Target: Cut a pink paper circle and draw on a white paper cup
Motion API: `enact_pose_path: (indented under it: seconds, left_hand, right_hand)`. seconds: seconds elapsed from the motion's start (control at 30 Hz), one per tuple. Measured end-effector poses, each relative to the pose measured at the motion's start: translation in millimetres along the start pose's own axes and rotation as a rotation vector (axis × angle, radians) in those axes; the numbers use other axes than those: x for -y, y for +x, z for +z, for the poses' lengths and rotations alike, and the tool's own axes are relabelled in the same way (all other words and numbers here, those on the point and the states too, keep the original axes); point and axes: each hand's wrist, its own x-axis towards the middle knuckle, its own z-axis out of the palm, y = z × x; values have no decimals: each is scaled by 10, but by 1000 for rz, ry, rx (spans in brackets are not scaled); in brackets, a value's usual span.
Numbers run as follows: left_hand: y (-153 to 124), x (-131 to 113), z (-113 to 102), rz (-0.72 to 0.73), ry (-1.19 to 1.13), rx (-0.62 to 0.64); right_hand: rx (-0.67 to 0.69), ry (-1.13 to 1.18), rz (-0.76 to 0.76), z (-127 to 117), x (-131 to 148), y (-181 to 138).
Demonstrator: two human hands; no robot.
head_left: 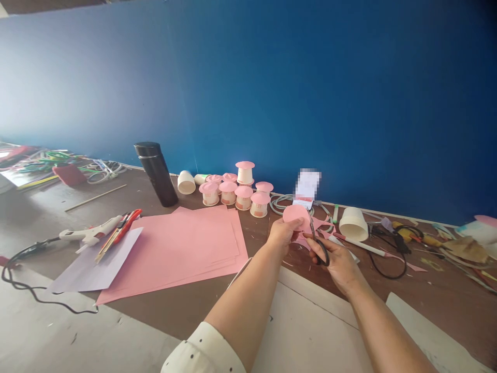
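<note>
My left hand (282, 235) pinches a round piece of pink paper (295, 215) by its lower edge. My right hand (337, 259) has its fingers through the handles of black-handled scissors (321, 254). Their blades stand upright at the right edge of the pink disc. Pink paper scraps (324, 226) lie just beyond and beneath the hands. Behind to the left, several small paper-cup houses (228, 194) with pink roofs stand grouped against the wall, one stacked on another.
To the left lie pink paper sheets (182, 248), a lilac sheet (104, 264), a red utility knife (118, 235) and a glue gun (91, 231). A black bottle (157, 176) stands behind. On the right are a white cup (353, 224), cables (399, 243) and a white marker (365, 245).
</note>
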Motion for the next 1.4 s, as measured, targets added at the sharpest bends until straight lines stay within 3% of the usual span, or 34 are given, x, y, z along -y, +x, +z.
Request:
enact_pose_path:
  seconds: [0.6,0.9,1.2,1.4]
  left_hand:
    - [-23,-17,8,-18,-3,7]
    - [-47,-56,-28,-20,28,69]
    - [-46,-44,-16,-42,-172,84]
    - [-54,-61,-20,-44,-168,127]
  right_hand:
    - [-11,-68,-37,5,41,-17]
    - [-29,-132,-40,-28,82,-25]
    - [7,-69,-27,-28,17,11]
    - [21,-22,-13,-28,-11,33]
